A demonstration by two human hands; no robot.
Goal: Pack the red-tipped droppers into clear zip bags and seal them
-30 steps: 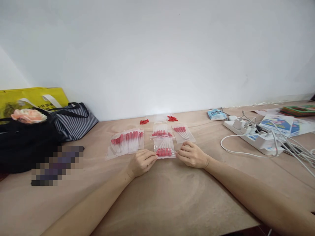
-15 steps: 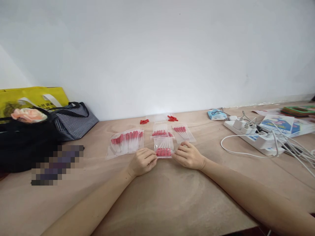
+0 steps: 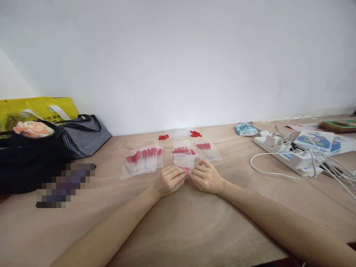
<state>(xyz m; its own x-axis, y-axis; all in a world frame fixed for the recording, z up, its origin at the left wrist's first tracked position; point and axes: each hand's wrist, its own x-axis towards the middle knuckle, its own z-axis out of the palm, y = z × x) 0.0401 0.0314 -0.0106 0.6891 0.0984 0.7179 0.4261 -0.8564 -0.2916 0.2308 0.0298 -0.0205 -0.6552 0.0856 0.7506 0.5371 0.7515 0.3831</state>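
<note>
Grip of left hand and right hand clamped on clear bag, red tips half-hidden

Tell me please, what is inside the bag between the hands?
The clear bag holds pale sticks with red ends. The left hand and right hand partly cover the red ends; I cannot count them.
</note>
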